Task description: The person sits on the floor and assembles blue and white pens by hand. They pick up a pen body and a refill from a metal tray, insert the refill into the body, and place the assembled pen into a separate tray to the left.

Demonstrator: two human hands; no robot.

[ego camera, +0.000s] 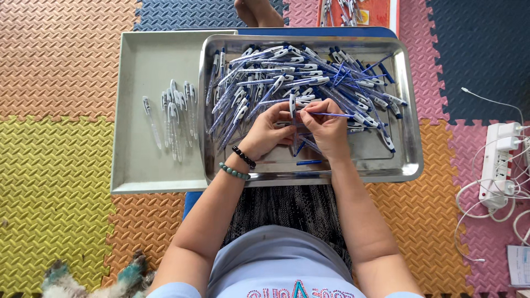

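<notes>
Steel tray (411, 165) rim bounds both hands; bare floor lies near. Left hand (268, 132) pinches a pen barrel (292, 105); right hand (328, 129) pinches a blue refill (331, 115) beside it.

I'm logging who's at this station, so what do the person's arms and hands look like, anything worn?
Both arms are bare, no sleeves or gloves. The left wrist carries two bead bracelets: a black bracelet and a pale green bracelet. The right hand wears nothing visible.
</notes>
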